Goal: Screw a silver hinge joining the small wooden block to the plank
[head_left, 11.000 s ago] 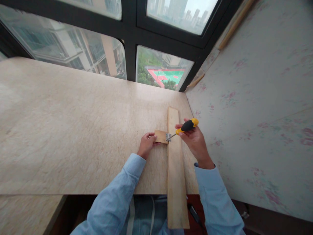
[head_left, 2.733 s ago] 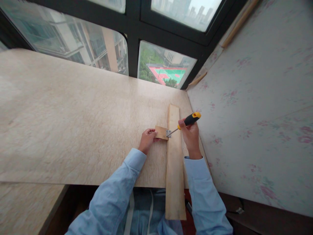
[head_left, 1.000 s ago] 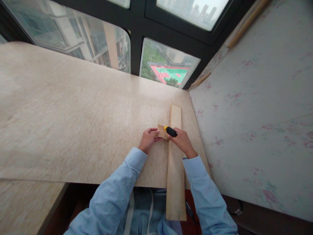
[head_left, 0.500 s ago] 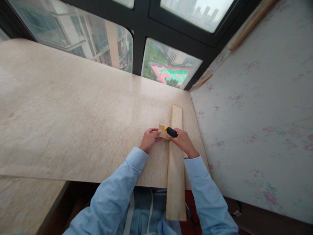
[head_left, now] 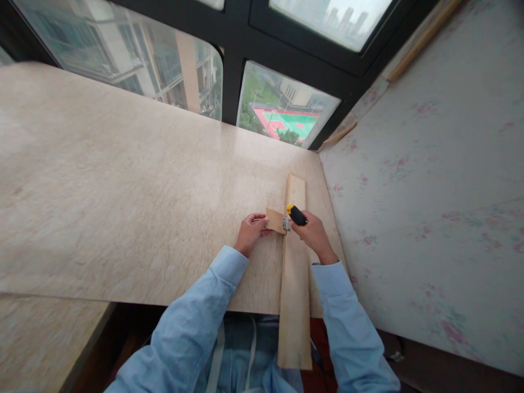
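Note:
A long pale wooden board (head_left: 295,295) lies on the stone ledge, its near end jutting past the front edge. Against its left side is a small wooden block (head_left: 275,220), joined to it by a metal hinge (head_left: 286,223). My left hand (head_left: 250,231) pinches the block's left end between thumb and fingers. My right hand (head_left: 313,234) is closed around a screwdriver (head_left: 297,215) with a black and yellow handle, just right of the hinge and above the board. The screwdriver's shaft and tip are hidden from view.
The marble-patterned ledge (head_left: 123,191) stretches off to the left. A dark-framed window (head_left: 235,87) rises behind it. A wall with floral paper (head_left: 429,207) stands close on the right, beside my right arm. A lower stone surface (head_left: 45,338) sits at the near left.
The screwdriver first pointed at the hinge from the right, then its handle stood over the hinge. Now my right hand has shifted slightly right, uncovering the hinge. My left hand keeps its grip.

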A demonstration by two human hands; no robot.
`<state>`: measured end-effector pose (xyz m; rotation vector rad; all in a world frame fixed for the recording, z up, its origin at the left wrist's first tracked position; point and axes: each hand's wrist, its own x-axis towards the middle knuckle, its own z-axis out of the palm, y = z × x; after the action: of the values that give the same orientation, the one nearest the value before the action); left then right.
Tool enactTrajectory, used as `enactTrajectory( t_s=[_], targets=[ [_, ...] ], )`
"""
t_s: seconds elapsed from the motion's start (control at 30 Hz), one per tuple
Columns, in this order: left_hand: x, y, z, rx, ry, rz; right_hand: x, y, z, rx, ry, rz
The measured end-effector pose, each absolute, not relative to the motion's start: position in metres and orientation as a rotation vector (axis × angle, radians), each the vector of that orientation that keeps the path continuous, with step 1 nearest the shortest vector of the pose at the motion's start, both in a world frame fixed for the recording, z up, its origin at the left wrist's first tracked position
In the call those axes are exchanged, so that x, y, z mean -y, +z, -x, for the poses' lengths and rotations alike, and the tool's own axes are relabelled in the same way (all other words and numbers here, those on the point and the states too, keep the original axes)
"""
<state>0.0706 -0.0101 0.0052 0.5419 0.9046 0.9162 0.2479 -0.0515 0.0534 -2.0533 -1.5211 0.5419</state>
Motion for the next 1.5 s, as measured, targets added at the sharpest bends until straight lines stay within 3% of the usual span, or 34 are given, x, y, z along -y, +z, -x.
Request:
enactTrajectory(
  t_s=[0.93,1.07,1.3,1.5],
  targets=[
    [0.009,0.002,-0.071,-0.875,0.916,-0.522,0.027,0.055,-0.239,1.696,0.415,2.19],
    [0.009,0.002,-0.07,-0.879,0.912,-0.519,0.032,0.059,-0.236,1.512,0.503,2.027],
    [0.01,0.002,-0.07,-0.878,0.925,-0.538,0.045,0.093,-0.238,0.952,1.016,1.358],
    [0.01,0.002,-0.07,-0.891,0.924,-0.544,0.045,0.108,-0.235,0.908,0.797,1.16]
  ],
)
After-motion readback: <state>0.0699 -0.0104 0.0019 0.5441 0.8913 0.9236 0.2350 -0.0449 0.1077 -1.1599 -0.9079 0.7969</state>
